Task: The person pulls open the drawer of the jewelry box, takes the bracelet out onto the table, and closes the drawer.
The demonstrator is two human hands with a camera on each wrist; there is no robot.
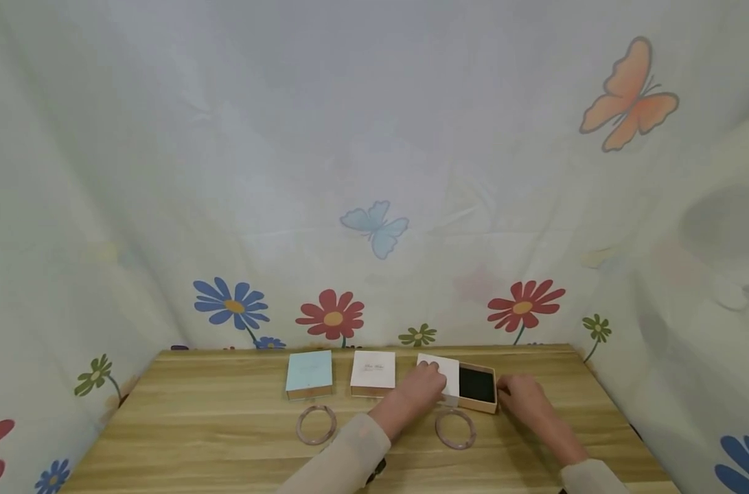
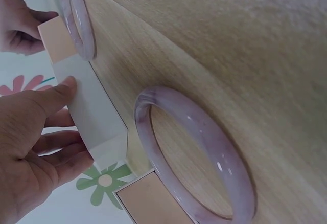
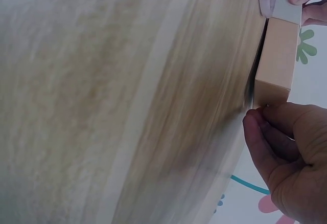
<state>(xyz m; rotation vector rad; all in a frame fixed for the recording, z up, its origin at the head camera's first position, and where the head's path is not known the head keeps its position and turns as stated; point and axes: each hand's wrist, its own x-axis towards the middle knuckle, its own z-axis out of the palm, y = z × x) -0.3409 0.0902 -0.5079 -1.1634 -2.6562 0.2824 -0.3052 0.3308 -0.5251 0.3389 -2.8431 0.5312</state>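
Note:
A white slide-out box [image 1: 451,374] lies at the right of the row, its tan drawer [image 1: 480,405] pulled partly out to the right and showing a dark lining. My left hand [image 1: 414,392] grips the white sleeve, thumb on the near side and fingers on the far side in the left wrist view. At the drawer's outer end, the thumb and fingertips of my right hand [image 1: 528,399] pinch together against it; whatever is between them is hidden. One pinkish marbled bangle [image 1: 456,447] lies just in front of this box. Another bangle [image 2: 204,137] lies further left.
Left of the gripped box stand a closed white box [image 1: 373,370] with small lettering and a closed light-blue box [image 1: 309,372]. All rest on a wood-grain table [image 1: 213,425]. Behind it hangs a white cloth [image 1: 287,171] printed with flowers and butterflies.

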